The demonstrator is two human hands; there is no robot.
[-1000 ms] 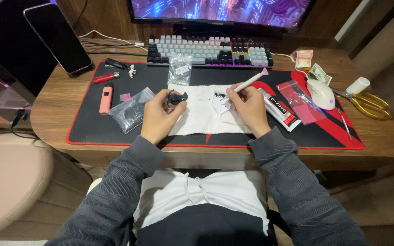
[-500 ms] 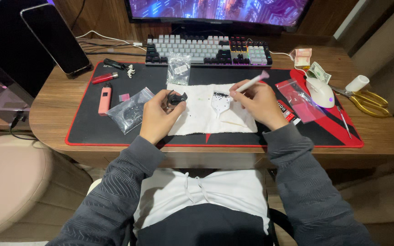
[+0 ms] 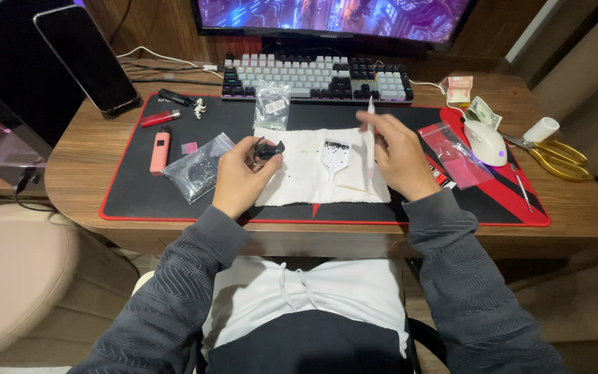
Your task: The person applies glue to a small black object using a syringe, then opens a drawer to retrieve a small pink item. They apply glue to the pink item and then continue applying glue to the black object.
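The right hand point(image 3: 399, 156) has tipped its white pen-like tool point(image 3: 370, 135) upright. The left hand point(image 3: 240, 176) pinches a small black part point(image 3: 269, 149): light, rigid, best held by its edges.

Two hands: left hand point(image 3: 238, 181), right hand point(image 3: 399, 154). One keyboard point(image 3: 316, 77), one mouse point(image 3: 486, 143), one phone point(image 3: 86, 57), one pair of scissors point(image 3: 554, 156), three clear bags, two banknotes, one white cloth point(image 3: 306, 183).
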